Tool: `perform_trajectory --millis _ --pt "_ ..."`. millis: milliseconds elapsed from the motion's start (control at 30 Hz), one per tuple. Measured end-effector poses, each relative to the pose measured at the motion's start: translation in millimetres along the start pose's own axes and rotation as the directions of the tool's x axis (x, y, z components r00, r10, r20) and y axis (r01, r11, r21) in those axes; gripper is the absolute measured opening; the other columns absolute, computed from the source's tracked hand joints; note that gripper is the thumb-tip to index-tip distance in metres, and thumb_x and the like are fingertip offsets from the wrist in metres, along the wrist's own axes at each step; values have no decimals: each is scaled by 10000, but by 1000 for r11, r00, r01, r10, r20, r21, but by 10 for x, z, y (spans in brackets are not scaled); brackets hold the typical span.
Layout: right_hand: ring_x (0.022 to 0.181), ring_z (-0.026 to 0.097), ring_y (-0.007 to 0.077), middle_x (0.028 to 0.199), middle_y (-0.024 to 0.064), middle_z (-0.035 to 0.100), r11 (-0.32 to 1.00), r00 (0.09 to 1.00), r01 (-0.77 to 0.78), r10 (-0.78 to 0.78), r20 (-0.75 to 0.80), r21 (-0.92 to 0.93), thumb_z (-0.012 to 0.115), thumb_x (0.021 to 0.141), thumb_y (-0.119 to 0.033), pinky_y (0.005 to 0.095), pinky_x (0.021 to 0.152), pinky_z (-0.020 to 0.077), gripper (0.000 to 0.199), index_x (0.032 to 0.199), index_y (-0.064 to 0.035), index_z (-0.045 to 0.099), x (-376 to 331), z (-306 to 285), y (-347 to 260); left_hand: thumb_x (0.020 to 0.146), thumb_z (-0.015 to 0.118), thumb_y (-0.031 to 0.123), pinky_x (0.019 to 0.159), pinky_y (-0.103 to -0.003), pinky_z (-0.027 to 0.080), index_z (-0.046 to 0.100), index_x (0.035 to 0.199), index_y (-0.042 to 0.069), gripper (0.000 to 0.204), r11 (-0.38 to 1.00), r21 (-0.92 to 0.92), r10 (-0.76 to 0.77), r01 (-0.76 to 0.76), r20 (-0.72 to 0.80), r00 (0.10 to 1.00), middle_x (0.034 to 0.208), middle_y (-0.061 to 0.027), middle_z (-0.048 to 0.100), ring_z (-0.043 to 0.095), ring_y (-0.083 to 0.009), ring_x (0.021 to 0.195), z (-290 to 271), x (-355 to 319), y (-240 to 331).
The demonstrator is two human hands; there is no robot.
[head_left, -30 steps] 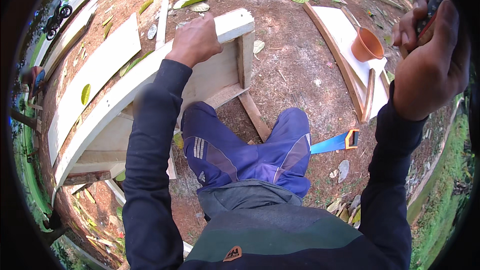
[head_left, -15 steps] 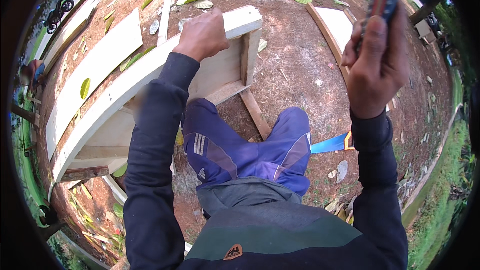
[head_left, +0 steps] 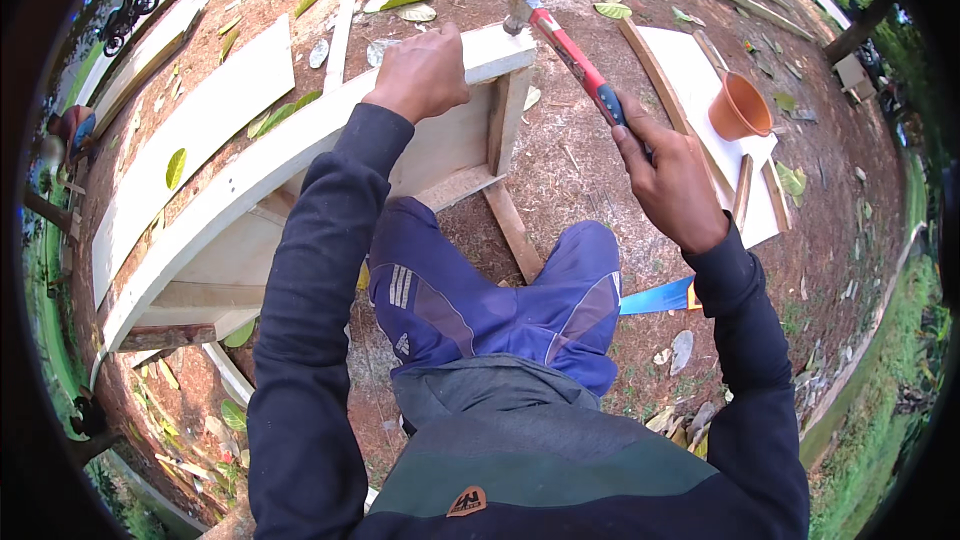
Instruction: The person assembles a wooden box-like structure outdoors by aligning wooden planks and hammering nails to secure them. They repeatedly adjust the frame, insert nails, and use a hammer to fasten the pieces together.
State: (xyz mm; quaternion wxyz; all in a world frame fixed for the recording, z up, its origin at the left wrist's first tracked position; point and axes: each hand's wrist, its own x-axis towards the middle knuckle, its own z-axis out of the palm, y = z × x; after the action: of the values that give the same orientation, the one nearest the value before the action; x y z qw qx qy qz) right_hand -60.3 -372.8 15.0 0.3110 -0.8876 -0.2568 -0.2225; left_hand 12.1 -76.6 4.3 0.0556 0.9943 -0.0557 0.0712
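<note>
"One white board (head_left: 225, 105) lies on the left; then?"

"A handsaw (head_left: 650, 298), partly behind the right sleeve (head_left: 740, 290), then an orange bucket (head_left: 738, 108) on a white panel (head_left: 675, 58)."

"And the grips?"

"The left grip (head_left: 420, 72) curls on the wooden frame (head_left: 225, 185), hold unclear; the right grip (head_left: 670, 178) is wrapped round the claw hammer (head_left: 573, 55), whose head is leftward, at the frame's corner."

This is an outdoor woodworking yard. Boards (head_left: 220, 105), a saw (head_left: 652, 299) and fallen leaves (head_left: 612, 11) lie on bare soil (head_left: 595, 180).
</note>
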Motion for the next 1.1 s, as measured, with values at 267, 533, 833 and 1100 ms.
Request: perform_trajectory --millis 267,533,833,1100 --pt "664 594 88 805 86 677 902 910 167 14 -414 398 615 1078 -183 257 615 495 454 1499 -23 559 294 -417 -354 757 762 224 921 -497 558 591 1111 -28 467 998 18 -53 53 5 999 1072 -260 726 710 -427 1044 63 -11 -148" --pt "694 729 277 828 291 678 994 992 -83 75 103 67 621 1043 -174 396 638 525 449 1469 -36 580 55 -186 -110 758 760 220 919 -496 558 588 1121 -41 480 999 24 -36 36 2 999 1077 -273 722 712 -425 1043 22 51 -97" --pt "775 720 440 901 341 666 988 973 -152 143 183 39 594 1047 -145 496 721 532 449 1485 -59 555 -106 87 160 762 760 234 920 -499 561 601 1143 -38 495 1000 18 -15 15 24 1000 1102 -273 722 714 -424 1052 89 -3 -22" --pt "560 505 45 787 7 615 943 951 -56 151 -270 329 559 1111 -213 228 479 409 428 1524 -99 556 55 -333 -74 766 760 238 980 -478 550 564 1327 -35 654 998 34 -45 44 19 999 1168 -254 719 693 -404 1128 69 8 -124"
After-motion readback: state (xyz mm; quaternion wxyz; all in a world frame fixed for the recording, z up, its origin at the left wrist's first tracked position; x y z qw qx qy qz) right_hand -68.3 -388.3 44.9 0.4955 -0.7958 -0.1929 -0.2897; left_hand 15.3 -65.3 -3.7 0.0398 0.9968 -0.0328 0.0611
